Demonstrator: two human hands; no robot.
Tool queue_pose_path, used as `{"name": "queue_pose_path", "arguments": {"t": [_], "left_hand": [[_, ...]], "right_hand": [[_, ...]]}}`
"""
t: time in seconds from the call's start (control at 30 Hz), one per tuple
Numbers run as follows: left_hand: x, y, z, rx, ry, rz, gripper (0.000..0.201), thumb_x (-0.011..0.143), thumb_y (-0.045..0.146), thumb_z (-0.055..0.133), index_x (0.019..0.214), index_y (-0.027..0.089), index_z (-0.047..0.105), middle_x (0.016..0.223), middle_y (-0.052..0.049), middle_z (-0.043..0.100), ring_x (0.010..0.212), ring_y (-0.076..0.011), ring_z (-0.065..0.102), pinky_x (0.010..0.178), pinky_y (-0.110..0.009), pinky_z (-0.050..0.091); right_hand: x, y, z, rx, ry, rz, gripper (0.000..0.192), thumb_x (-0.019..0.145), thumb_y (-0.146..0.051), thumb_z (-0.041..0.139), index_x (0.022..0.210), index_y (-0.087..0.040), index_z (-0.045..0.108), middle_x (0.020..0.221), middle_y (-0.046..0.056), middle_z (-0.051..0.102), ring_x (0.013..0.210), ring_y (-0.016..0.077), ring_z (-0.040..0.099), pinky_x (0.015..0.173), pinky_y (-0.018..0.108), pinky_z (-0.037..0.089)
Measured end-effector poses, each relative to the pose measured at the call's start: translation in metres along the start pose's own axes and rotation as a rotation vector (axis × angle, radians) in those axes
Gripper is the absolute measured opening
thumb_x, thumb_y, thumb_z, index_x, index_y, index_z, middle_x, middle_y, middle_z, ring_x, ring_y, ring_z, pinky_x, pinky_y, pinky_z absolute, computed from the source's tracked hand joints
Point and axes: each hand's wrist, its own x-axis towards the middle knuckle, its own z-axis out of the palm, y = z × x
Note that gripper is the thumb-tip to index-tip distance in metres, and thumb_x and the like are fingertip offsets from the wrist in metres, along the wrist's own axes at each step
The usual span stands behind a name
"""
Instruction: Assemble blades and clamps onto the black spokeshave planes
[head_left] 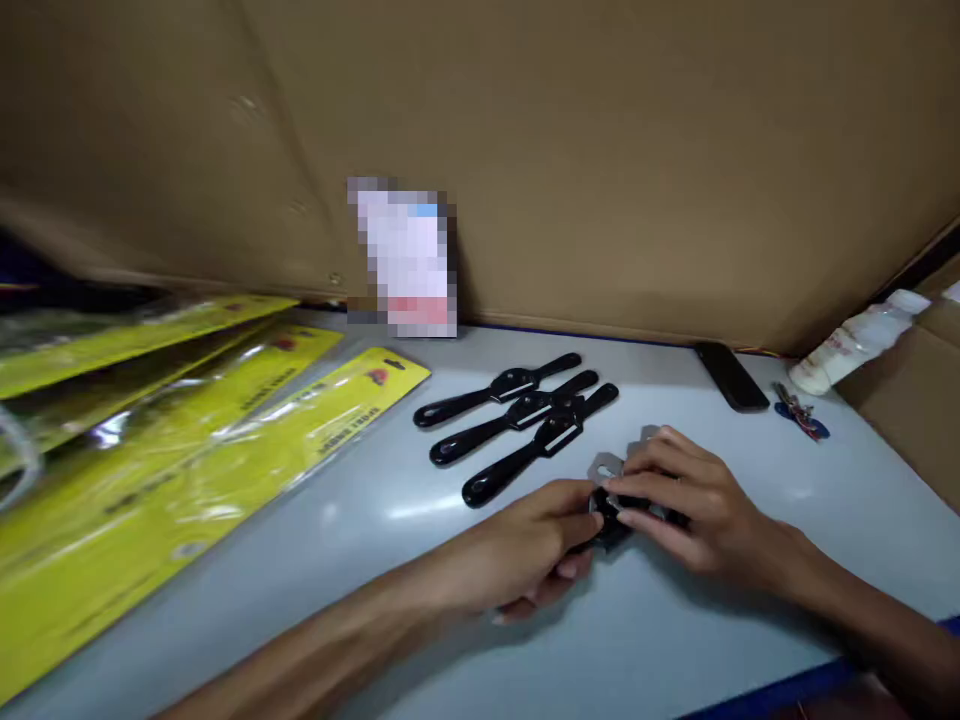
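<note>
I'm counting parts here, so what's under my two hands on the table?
Between the left hand and right hand sits a black tool with small grey metal plates showing above the fingers. The rest, including its handles, is covered by the hands.

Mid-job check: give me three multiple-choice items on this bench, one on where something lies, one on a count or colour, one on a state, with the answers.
1. Where do the yellow packs lie?
A. On the table's left side
B. Beside the bottle
C. Under the hands

2. How many black two-handled tools lie side by side above the hands?
A. One
B. Three
C. Five

3. What are the left hand and right hand doing?
A. Both resting flat and empty
B. Both closed around a black piece between them
C. One lifting the bottle

Answers: 1 A, the packs fan out at the left of the grey table. 2 B, three lie parallel. 3 B, fingers of both hands grip the black piece, with small grey metal plates just behind.
</note>
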Motion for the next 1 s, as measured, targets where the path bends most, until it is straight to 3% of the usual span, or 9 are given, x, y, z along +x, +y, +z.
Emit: {"name": "queue_pose_path", "arguments": {"t": [0.23, 0.33, 0.47, 0.63, 0.73, 0.87, 1.0], "left_hand": [[0.001, -0.005, 0.002, -0.001, -0.033, 0.053, 0.005, 0.097, 0.028, 0.043, 0.097, 0.023, 0.043, 0.061, 0.011, 0.04, 0.035, -0.004, 0.026, 0.028, -0.013, 0.02], [0.003, -0.004, 0.003, 0.035, -0.017, 0.037, 0.005, 0.098, 0.027, 0.041, 0.097, 0.023, 0.042, 0.062, 0.011, 0.041, 0.035, -0.004, 0.027, 0.027, -0.014, 0.02], [0.004, -0.005, 0.005, 0.068, 0.013, 0.023, 0.009, 0.099, 0.03, 0.038, 0.094, 0.023, 0.041, 0.064, 0.01, 0.043, 0.035, -0.0041, 0.028, 0.028, -0.015, 0.021], [0.004, -0.007, 0.005, 0.082, 0.01, 0.023, 0.012, 0.098, 0.035, 0.041, 0.099, 0.023, 0.043, 0.066, 0.01, 0.044, 0.036, -0.0042, 0.028, 0.03, -0.017, 0.021], [0.003, -0.006, 0.004, 0.074, 0.002, 0.031, 0.016, 0.095, 0.039, 0.046, 0.099, 0.023, 0.043, 0.065, 0.01, 0.043, 0.036, -0.0046, 0.028, 0.031, -0.017, 0.021], [0.002, -0.003, 0.003, 0.045, -0.015, 0.03, 0.01, 0.095, 0.033, 0.045, 0.097, 0.024, 0.042, 0.062, 0.011, 0.04, 0.036, -0.0048, 0.026, 0.031, -0.017, 0.019], [-0.001, 0.0, 0.004, 0.045, -0.003, 0.002, 0.005, 0.098, 0.024, 0.036, 0.099, 0.023, 0.041, 0.06, 0.011, 0.04, 0.035, -0.0048, 0.025, 0.03, -0.016, 0.018]], "right_hand": [[-0.005, -0.003, -0.001, -0.016, -0.005, 0.035, 0.017, 0.095, -0.026, 0.064, 0.108, -0.015, 0.068, 0.093, 0.008, 0.064, 0.087, 0.0201, 0.053, 0.073, 0.035, 0.047], [-0.003, -0.005, 0.005, -0.013, 0.027, 0.068, 0.013, 0.094, -0.028, 0.064, 0.092, -0.014, 0.066, 0.084, 0.006, 0.06, 0.08, 0.0186, 0.05, 0.07, 0.033, 0.044], [0.0, -0.011, 0.017, -0.062, 0.063, 0.075, 0.024, 0.097, -0.02, 0.054, 0.074, -0.016, 0.059, 0.075, 0.004, 0.054, 0.073, 0.017, 0.045, 0.069, 0.033, 0.041], [0.001, -0.013, 0.023, -0.099, 0.121, 0.066, 0.024, 0.096, -0.016, 0.053, 0.074, -0.016, 0.061, 0.081, 0.006, 0.059, 0.078, 0.0178, 0.048, 0.076, 0.036, 0.042], [0.001, -0.012, 0.014, -0.076, 0.15, 0.063, 0.026, 0.096, -0.018, 0.056, 0.07, -0.015, 0.062, 0.082, 0.007, 0.059, 0.078, 0.0178, 0.048, 0.071, 0.034, 0.042], [0.002, -0.01, -0.001, 0.09, 0.131, 0.089, 0.009, 0.093, -0.019, 0.062, 0.09, -0.014, 0.069, 0.086, 0.006, 0.059, 0.081, 0.0172, 0.052, 0.071, 0.033, 0.046], [0.002, -0.005, -0.005, 0.131, 0.034, 0.06, 0.014, 0.093, -0.021, 0.065, 0.106, -0.018, 0.07, 0.095, 0.007, 0.062, 0.088, 0.0181, 0.055, 0.076, 0.034, 0.048]]}}
